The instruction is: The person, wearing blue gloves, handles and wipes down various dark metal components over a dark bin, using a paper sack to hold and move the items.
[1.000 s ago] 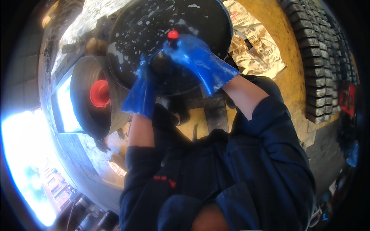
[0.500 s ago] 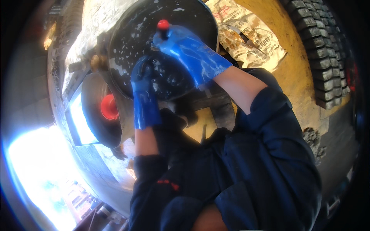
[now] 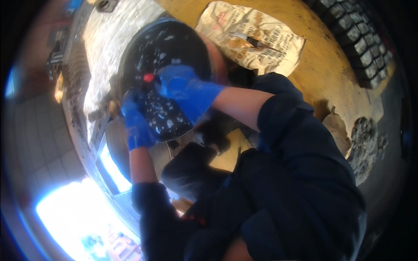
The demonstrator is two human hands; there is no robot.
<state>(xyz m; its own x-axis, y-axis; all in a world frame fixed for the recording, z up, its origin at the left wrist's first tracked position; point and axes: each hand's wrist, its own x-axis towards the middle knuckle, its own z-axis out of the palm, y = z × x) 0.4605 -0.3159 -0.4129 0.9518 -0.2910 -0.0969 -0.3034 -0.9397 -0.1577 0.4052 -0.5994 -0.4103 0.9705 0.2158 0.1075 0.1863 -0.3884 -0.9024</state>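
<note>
A wide round black surface [image 3: 174, 48], speckled with white flecks, lies before me; I cannot tell whether it is a solid disc or the inside of a tub. My right hand [image 3: 180, 85], in a blue rubber glove, is over its middle. The glove is closed round a handle with a red end [image 3: 148, 78]; the rest of that tool is hidden by the hand. My left hand [image 3: 137, 122], also in a blue glove, is at the near left edge of the black surface. Motion blurs its fingers, and whatever they touch is unclear.
A creased paper sack [image 3: 278, 61] lies on yellow flooring at the far right, with a dark slim tool [image 3: 257, 42] on it. Beyond stands a chunky-treaded tyre [image 3: 361, 43]. A grey lumpy heap [image 3: 365, 143] is at right. Bright light [image 3: 74, 217] glares at lower left.
The view has shifted, and the black surface sits smaller in it. Both hands appear further left and lower. The red-ended handle has gone down-left with my right hand. A red round piece at left is now hidden.
</note>
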